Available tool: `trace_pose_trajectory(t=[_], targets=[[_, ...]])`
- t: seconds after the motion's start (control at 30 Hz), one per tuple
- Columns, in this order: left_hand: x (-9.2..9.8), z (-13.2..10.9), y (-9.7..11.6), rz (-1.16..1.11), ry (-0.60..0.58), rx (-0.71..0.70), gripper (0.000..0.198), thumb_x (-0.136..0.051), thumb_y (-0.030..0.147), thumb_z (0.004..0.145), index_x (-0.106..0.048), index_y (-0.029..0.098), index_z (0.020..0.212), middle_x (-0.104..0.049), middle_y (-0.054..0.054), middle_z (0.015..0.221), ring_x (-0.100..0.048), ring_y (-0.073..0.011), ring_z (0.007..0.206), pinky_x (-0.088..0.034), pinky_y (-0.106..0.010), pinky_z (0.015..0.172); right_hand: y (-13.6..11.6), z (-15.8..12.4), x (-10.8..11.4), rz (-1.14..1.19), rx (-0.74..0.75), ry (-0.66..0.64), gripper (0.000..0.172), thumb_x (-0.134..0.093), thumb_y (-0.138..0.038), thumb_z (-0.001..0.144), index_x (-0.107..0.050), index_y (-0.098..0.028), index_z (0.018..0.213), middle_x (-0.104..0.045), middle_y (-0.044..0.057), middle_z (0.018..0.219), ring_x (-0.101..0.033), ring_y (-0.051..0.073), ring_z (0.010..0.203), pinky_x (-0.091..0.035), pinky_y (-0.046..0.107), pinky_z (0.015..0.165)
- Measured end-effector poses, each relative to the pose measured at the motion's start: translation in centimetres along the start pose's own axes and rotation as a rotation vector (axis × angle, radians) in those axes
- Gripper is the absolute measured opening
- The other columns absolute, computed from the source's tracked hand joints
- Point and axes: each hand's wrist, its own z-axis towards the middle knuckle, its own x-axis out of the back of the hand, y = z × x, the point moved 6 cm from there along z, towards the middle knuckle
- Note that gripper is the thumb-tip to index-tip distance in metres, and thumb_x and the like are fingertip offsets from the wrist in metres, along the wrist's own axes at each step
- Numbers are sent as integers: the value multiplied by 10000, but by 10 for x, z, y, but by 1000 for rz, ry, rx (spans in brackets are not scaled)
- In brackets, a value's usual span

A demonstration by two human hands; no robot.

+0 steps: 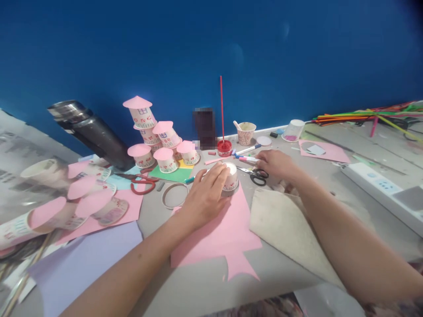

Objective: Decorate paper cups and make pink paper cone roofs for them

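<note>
My left hand [206,193] rests with curved fingers over an upside-down white paper cup [232,181] with a drawn pattern, which stands at the top edge of a cut pink paper sheet [221,233]. To the right, my right hand [279,164] has its fingers closed at the end of a pink-and-white marker [247,159]. Black-handled scissors [258,177] lie just below those fingertips. A teal pen [190,180] pokes out beside my left fingers. Left of that hand is a roll of tape [175,195].
Decorated cups with pink cone roofs [142,116] are stacked at the back left, before a black flask [92,132]. Red-handled scissors [143,184] lie nearby. A red pot [224,148] holds a tall stick. A cloth [284,220] and power strip [380,189] are at right.
</note>
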Motion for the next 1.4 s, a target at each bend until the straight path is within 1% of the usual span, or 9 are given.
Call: trace_pose_trajectory(t=[0.1,0.23,0.4,0.53,0.7,0.83,0.97,1.1,1.4], targets=[[-10,6,-7,40,-76,10,839,-725,117,800,-332,173,1539,-473,-243,1583,-393,-394,1510,-288,-602,1179,1,0,-2,-32,-19,-14,280,-542,-271,905,-761,-229,1074,-777,113,1104,-686,288,963,-416,321,685],[-13,14,-14,55,-74,47,880,-736,110,776,-318,205,1544,-457,-226,1601,-368,-371,1531,-197,-590,1224,1,1,-3,-40,-29,-8,242,-573,-309,899,-773,-230,1010,-786,109,1031,-689,288,925,-419,324,669],[-15,30,-28,55,-23,82,781,-698,131,827,-350,174,1525,-483,-245,1579,-391,-375,1517,-217,-605,1204,3,1,-6,-29,-26,19,190,-592,-275,886,-777,-237,903,-788,95,955,-693,277,879,-423,318,643],[-3,34,-33,-69,70,110,742,-692,128,810,-408,185,1493,-537,-223,1533,-473,-369,1451,-259,-581,1200,4,1,-5,-10,-20,65,158,-644,-295,857,-787,-229,860,-785,102,910,-689,277,857,-437,319,644],[21,2,-35,-574,170,390,756,-766,232,819,-426,269,1494,-521,-133,1530,-523,-309,1396,-409,-444,1163,0,3,6,51,34,191,265,-607,-308,899,-787,-205,1064,-780,119,1042,-682,298,992,-480,346,775],[28,-31,-36,-828,285,483,780,-768,188,796,-433,287,1494,-445,-129,1573,-478,-302,1445,-439,-420,1165,0,4,10,100,60,265,306,-596,-304,923,-764,-166,1139,-755,141,1166,-655,318,1107,-480,383,924],[29,-50,-44,-652,372,468,813,-753,135,772,-441,293,1506,-418,-122,1566,-447,-306,1459,-415,-439,1191,2,4,8,134,69,302,290,-596,-296,917,-768,-165,1109,-759,142,1133,-656,325,1101,-488,399,935],[27,-60,-51,-558,380,461,816,-748,148,790,-405,282,1518,-447,-131,1534,-490,-307,1421,-402,-465,1196,9,4,9,140,54,321,259,-618,-309,894,-781,-187,1052,-769,123,1098,-674,307,1012,-501,394,888],[32,-65,-47,-301,390,333,747,-718,130,775,-456,271,1460,-527,-109,1441,-532,-297,1358,-455,-477,1145,25,12,2,92,-19,297,226,-646,-279,847,-800,-173,975,-789,119,1029,-683,273,889,-485,356,802]])
